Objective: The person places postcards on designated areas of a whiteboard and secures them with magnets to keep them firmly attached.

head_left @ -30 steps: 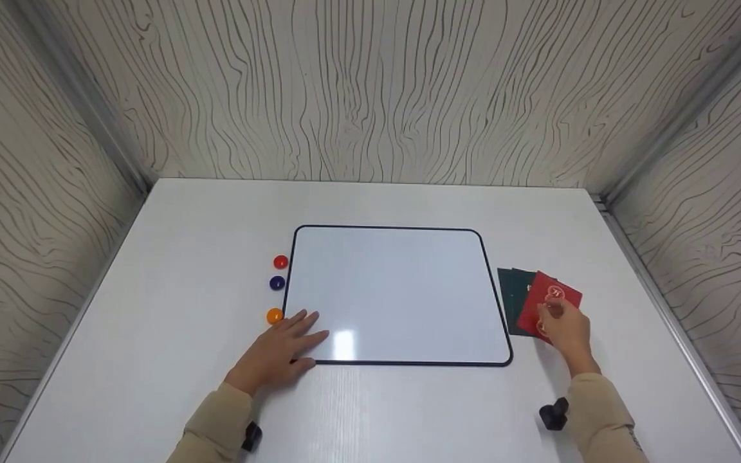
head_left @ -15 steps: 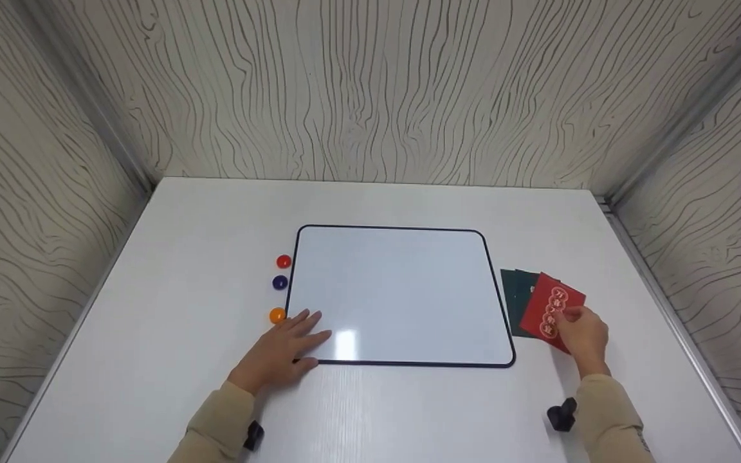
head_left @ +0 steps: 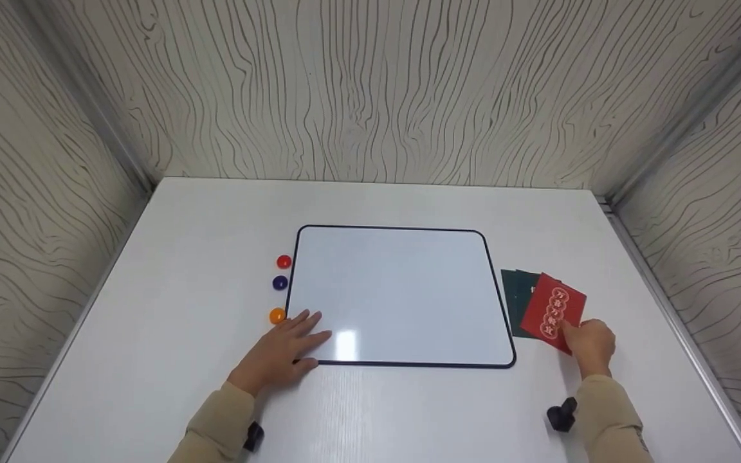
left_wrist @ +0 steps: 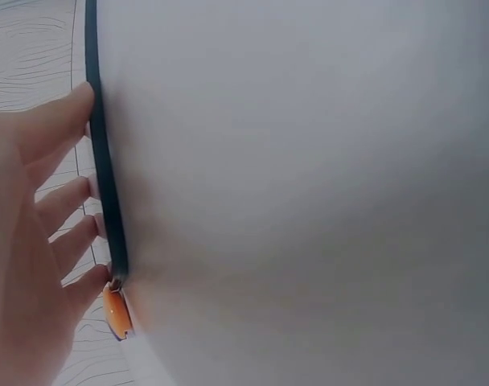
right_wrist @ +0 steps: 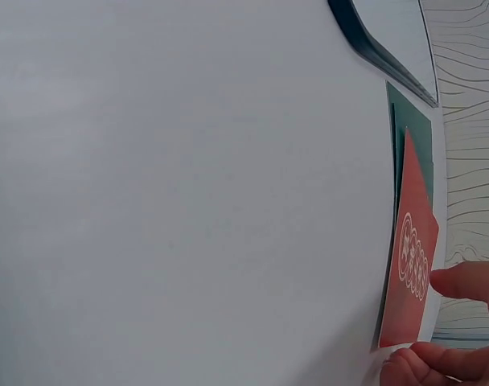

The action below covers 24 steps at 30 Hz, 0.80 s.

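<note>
My left hand (head_left: 277, 354) lies spread over the lower left corner of a whiteboard (head_left: 402, 289) with a dark rim. In the left wrist view its fingertips line up along the rim, beside an orange round magnet (left_wrist: 116, 312). At the right, my right hand (head_left: 591, 344) pinches the near right edge of a red envelope (head_left: 547, 308) with gold lettering. Its thumb is on the face and its curled fingers are at the edge, as the right wrist view shows. Dark green envelopes (head_left: 515, 302) lie partly hidden beneath the red one.
A red magnet (head_left: 283, 262) and a dark blue magnet (head_left: 280, 283) sit left of the board on the white table (head_left: 409, 411). A wood-grain patterned wall (head_left: 370, 90) stands behind, with similar panels at both sides.
My right hand has slid from the red envelope's face toward its near right edge, uncovering the lettering. The left hand stays on the board's corner.
</note>
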{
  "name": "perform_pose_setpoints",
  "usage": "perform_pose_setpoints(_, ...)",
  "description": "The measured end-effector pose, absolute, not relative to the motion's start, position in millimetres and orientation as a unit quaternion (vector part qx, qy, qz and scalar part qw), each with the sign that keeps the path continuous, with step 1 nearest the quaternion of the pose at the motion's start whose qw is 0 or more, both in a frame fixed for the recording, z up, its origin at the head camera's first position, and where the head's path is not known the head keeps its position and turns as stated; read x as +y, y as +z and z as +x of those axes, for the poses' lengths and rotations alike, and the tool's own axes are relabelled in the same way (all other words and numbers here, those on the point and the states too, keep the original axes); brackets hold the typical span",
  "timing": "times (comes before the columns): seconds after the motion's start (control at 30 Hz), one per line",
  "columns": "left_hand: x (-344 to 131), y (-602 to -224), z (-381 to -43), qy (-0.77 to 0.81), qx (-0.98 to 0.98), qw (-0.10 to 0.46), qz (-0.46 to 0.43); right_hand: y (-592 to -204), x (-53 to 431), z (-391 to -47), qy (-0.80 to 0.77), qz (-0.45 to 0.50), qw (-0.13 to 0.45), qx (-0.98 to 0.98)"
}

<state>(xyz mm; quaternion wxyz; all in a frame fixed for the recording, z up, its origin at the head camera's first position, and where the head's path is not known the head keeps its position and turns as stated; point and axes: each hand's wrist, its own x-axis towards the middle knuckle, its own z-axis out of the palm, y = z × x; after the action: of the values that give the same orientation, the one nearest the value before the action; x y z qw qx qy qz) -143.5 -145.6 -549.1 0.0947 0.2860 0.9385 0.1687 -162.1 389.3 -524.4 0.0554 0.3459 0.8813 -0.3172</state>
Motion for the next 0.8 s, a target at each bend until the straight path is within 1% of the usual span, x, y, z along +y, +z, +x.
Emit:
perform_pose_setpoints(0.27,-145,-550,-144,0.18,0.938,0.084,0.284,-527,390,-163,-0.334,0.362,0.053,0.868)
perform_pose_setpoints(0.47,-146,-547,-144,0.181,0.937,0.088,0.285,-531,386,-166,-0.367,0.388,0.057,0.843)
perform_pose_setpoints(0.8,-144,-547,-144,0.178,0.939,0.095,0.28,-530,378,-169,-0.356,0.414,0.053,0.836)
